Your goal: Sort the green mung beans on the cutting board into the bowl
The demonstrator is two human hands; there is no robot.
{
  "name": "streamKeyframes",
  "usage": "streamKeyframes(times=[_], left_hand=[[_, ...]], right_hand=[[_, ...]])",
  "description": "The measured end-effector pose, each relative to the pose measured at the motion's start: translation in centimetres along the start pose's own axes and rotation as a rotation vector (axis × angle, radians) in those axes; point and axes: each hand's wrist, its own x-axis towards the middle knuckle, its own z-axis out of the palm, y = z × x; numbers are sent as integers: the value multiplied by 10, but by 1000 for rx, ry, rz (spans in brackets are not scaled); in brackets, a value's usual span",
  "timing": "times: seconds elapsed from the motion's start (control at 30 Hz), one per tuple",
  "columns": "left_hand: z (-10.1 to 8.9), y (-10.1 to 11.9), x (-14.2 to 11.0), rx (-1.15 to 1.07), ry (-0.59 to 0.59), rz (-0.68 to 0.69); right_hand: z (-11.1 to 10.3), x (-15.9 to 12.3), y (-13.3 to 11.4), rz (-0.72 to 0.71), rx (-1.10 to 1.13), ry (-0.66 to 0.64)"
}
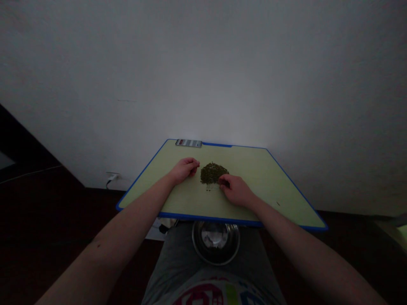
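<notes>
Inside blue rim (210,219), right hand (235,190) touches heap (213,173)

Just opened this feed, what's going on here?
A seated person works over a pale green board with a blue edge. Their right hand touches the near edge of a heap of dark green bits; their left hand rests curled beside it. A steel bowl sits below the board's near edge, and a phone lies at the far edge.

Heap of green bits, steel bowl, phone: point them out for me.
Green heap (212,173), head view, on its middle.
Steel bowl (216,245), head view, on its inner wall.
Phone (188,143), head view, on its upward face.
</notes>
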Motion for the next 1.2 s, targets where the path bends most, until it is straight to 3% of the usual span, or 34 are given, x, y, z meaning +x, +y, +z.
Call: streamKeyframes(times=[0.4, 0.8, 1.2], left_hand=[[2, 0, 1, -31, 5, -13], [2, -5, 4, -27, -12, -2], [2, -3, 3, -40, -19, 0]], right_hand=[[-3, -13, 0, -26, 90, -43], [-5, -27, -15, -123, 232, -218], [-11, -46, -14, -42, 238, -245]])
